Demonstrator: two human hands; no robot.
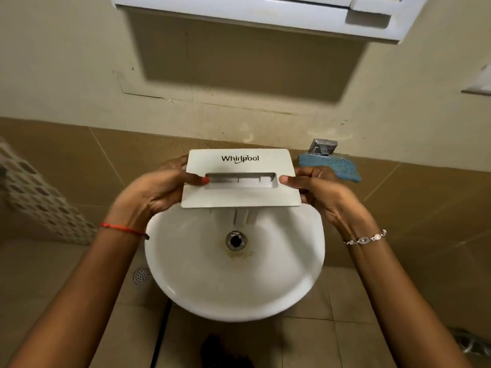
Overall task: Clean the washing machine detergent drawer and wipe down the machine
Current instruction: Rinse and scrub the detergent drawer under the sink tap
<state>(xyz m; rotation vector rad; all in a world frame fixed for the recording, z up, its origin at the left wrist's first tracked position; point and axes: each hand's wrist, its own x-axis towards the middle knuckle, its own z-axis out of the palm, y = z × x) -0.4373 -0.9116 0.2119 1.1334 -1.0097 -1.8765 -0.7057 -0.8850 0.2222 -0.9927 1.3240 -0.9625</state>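
White sink (186,296) nearest, drain (236,240) at centre, tiled floor below. Red thread (122,228) on left wrist, bead bracelet (365,238) on right. Left hand (151,192) and right hand (326,197) grip detergent drawer (240,179) by its side edges: thumbs on front panel, fingers (176,160) curled behind. Drawer held above back of sink, Whirlpool panel facing up toward camera. Perforated basket (39,200) at left. Blue cloth (332,167) on ledge just right of drawer, touching steel tap (322,147). White cabinet (260,11) on wall above.

"Whirlpool" in dark letters w/ swirl logo, on white detergent drawer front (240,179).
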